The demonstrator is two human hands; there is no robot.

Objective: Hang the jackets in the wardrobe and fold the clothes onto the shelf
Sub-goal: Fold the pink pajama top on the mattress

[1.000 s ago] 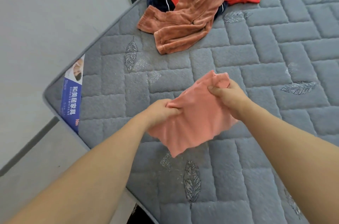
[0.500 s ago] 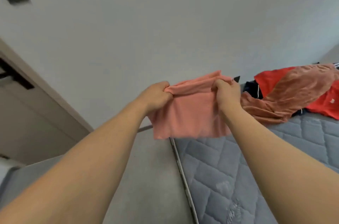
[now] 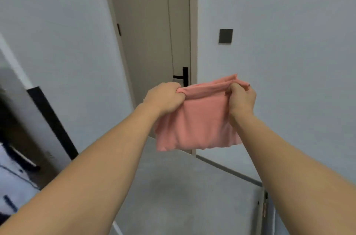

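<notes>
Both arms reach forward at chest height with a folded pink garment [image 3: 198, 119] held up between them in the air, in front of a closed beige door [image 3: 154, 28]. The left hand [image 3: 163, 98] has its grip clenched on the garment's upper left corner, fingers curled into the bunched fabric; the right hand [image 3: 241, 98] grasps the upper right corner the same way, thumb and fingers pinching the folded top edge. The cloth hangs down from that edge in a doubled rectangle, its lower hem loose and slightly rippled, touching nothing below. No brand, label or writing can be read on the garment or anywhere else in view. A black lever handle [image 3: 182, 76] sits on the door just behind the left hand, and a dark square wall switch [image 3: 225, 36] is mounted on the grey wall to the door's right. Grey floor [image 3: 183, 186] lies underneath.
</notes>
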